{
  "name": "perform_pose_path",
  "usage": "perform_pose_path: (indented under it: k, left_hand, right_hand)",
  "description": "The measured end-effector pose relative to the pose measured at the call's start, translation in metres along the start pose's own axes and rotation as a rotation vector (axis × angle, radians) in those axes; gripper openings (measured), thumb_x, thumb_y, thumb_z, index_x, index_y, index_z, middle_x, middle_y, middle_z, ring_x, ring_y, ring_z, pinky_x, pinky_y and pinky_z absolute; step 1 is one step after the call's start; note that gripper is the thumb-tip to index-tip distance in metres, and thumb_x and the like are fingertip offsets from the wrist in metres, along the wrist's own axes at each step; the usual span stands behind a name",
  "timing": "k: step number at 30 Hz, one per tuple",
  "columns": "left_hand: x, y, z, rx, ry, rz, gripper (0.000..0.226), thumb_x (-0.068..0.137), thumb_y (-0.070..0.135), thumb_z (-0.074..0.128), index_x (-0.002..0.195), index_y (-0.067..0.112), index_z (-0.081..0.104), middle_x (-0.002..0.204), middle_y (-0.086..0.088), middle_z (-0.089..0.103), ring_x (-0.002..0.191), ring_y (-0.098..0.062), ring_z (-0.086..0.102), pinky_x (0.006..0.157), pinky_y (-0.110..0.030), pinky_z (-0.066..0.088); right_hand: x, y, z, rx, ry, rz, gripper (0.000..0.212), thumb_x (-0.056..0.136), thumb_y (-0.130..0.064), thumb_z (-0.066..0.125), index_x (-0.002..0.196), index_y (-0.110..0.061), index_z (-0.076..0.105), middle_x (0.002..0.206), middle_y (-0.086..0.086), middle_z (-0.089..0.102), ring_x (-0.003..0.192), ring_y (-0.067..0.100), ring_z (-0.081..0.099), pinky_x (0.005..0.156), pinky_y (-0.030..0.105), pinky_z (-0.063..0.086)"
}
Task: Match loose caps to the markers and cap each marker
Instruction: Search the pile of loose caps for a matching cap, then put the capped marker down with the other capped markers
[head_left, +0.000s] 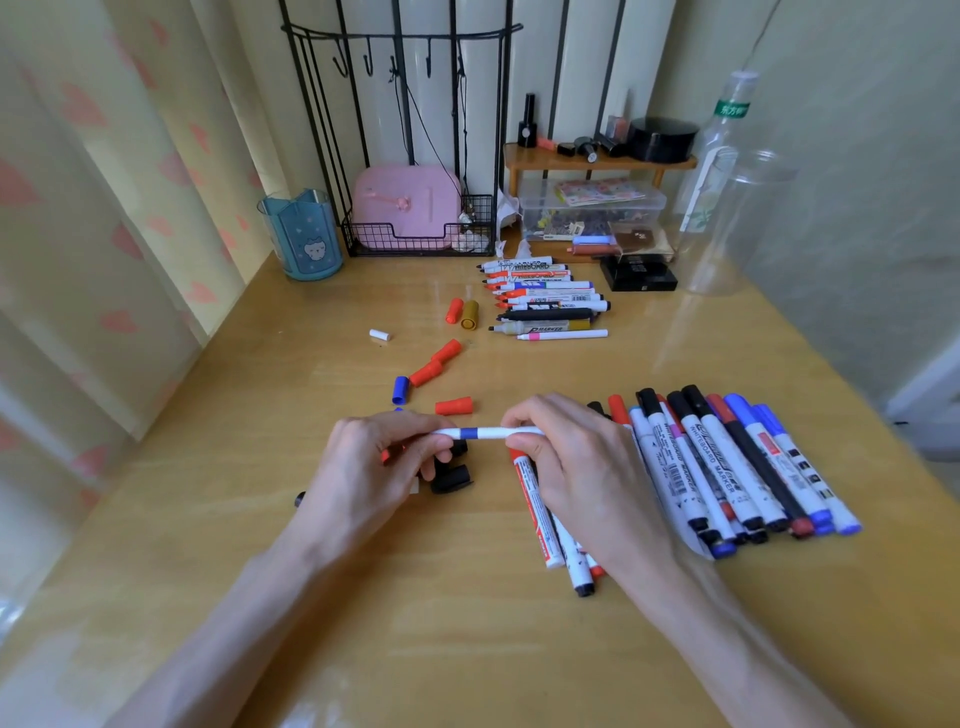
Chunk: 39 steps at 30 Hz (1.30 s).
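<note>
At the near edge of the tabletop (311, 597), two bare forearms reach in. The left hand (374, 457) and the right hand (576, 457) hold one white marker with a blue band (480, 432) level between them, clear of the surface. Each grip is closed on it, fingers and thumb pinching one end. Whether its cap is seated cannot be told.

Below the left hand lie black caps (451, 478). Below the right hand lie a few markers, among them a red-capped marker (535, 504). Just right of that hand, a pile of capped markers (727, 467) lies side by side, touching, with black, red and blue caps.

Mid-tabletop, loose caps:
- a lone red cap (454, 406)
- a blue cap (399, 389)
- a pair of red caps (435, 364)
- a white cap (380, 335)
- a far red cap (454, 310), just beside a gold cap (469, 314)

To their right lies a row of uncapped markers (545, 301), tips pointing left.

Far edge, containers:
- A blue cup (304, 239) with a cat print. Its contents cannot be made out.
- A wire basket (415, 244) holding a pink case (405, 208) on edge.
- A clear plastic box (592, 208) filled with small mixed items, under a wooden shelf (597, 161).
- The shelf carries a round black box (662, 137) and small dark bottles.
- A clear bottle (722, 130) stands at far right.
</note>
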<state>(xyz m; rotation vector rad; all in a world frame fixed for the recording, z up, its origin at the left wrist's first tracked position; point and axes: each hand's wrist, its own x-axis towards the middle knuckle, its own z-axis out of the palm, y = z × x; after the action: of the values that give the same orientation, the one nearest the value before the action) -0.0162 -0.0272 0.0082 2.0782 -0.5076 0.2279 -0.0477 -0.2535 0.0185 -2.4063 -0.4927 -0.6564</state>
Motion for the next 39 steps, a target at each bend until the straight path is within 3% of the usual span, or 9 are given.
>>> perform_pose_path:
  k: [6,13,19,22,25,29,33,36,39]
  left_hand:
    - [0.001,-0.003,0.005,-0.030,0.016,-0.003,0.017,0.098,0.011,0.071,0.093,0.024,0.080,0.073,0.010,0.070,0.065,-0.014,0.068,0.069,-0.044,0.062]
    - [0.000,0.002,0.005,0.032,0.031,0.074,0.016,0.098,0.011,0.070,0.091,0.022,0.079,0.070,0.011,0.066,0.064,-0.011,0.062,0.063,-0.036,0.057]
    - [0.009,0.007,0.002,0.090,-0.008,0.170,0.015,0.102,0.024,0.066,0.109,0.023,0.079,0.084,0.013,0.070,0.074,-0.013,0.064,0.067,-0.019,0.048]
    - [0.014,0.013,0.013,-0.028,0.028,0.104,0.019,0.099,0.028,0.067,0.115,0.027,0.077,0.095,0.015,0.075,0.080,-0.013,0.069,0.071,-0.022,0.052]
    - [0.025,0.014,0.021,-0.065,0.030,0.106,0.028,0.100,0.020,0.070,0.127,0.027,0.071,0.112,0.011,0.073,0.094,-0.020,0.072,0.076,-0.023,0.053]
    - [0.039,0.016,0.028,-0.015,0.031,0.144,0.020,0.101,0.018,0.066,0.120,0.023,0.071,0.114,0.013,0.070,0.096,-0.020,0.070,0.073,-0.033,0.055]
    - [0.046,0.012,0.035,-0.006,0.042,0.130,0.016,0.102,0.015,0.064,0.113,0.023,0.073,0.112,0.014,0.072,0.088,-0.019,0.071,0.071,-0.042,0.054]
    - [0.050,0.005,0.035,0.015,0.031,0.127,0.019,0.102,0.012,0.064,0.114,0.023,0.073,0.111,0.012,0.073,0.087,-0.018,0.071,0.070,-0.041,0.054]
    - [0.053,0.000,0.032,0.045,0.037,0.114,0.023,0.101,0.008,0.064,0.115,0.023,0.074,0.109,0.012,0.073,0.090,-0.011,0.070,0.071,-0.028,0.053]
  right_hand:
    - [0.001,-0.005,0.001,-0.044,0.071,-0.019,0.017,0.093,0.003,0.072,0.087,-0.010,0.063,0.079,-0.006,0.059,0.071,0.011,0.048,0.059,0.033,0.045]
    - [-0.002,-0.003,0.000,-0.009,0.072,0.018,0.020,0.090,0.007,0.072,0.087,-0.011,0.064,0.080,-0.010,0.063,0.072,0.003,0.049,0.060,0.027,0.045]
    - [0.008,0.005,-0.022,0.066,-0.085,0.039,0.009,0.098,-0.027,0.072,0.093,-0.023,0.066,0.083,-0.016,0.061,0.072,0.010,0.055,0.066,0.029,0.045]
    - [0.007,0.005,-0.029,0.015,-0.101,0.048,0.017,0.094,-0.037,0.075,0.086,-0.025,0.066,0.075,-0.016,0.062,0.073,0.009,0.058,0.072,0.034,0.049]
    - [0.007,0.013,-0.039,-0.050,-0.071,0.161,0.019,0.089,-0.038,0.077,0.079,-0.028,0.066,0.070,-0.013,0.058,0.073,0.008,0.056,0.064,0.032,0.046]
    - [0.008,0.027,-0.061,-0.251,-0.109,0.412,0.024,0.086,-0.042,0.076,0.073,-0.026,0.066,0.067,-0.009,0.059,0.072,0.013,0.058,0.060,0.030,0.037]
    - [0.007,0.031,-0.069,-0.481,-0.223,0.514,0.028,0.086,-0.051,0.073,0.077,-0.025,0.070,0.078,-0.007,0.066,0.085,0.024,0.064,0.063,0.032,0.042]
    - [0.007,0.035,-0.069,-0.437,-0.199,0.556,0.038,0.085,-0.059,0.074,0.069,-0.026,0.065,0.071,-0.008,0.066,0.080,0.025,0.066,0.065,0.033,0.050]
    - [0.010,0.037,-0.065,-0.390,-0.130,0.516,0.034,0.088,-0.056,0.073,0.075,-0.027,0.062,0.070,-0.009,0.062,0.075,0.024,0.064,0.060,0.032,0.041]
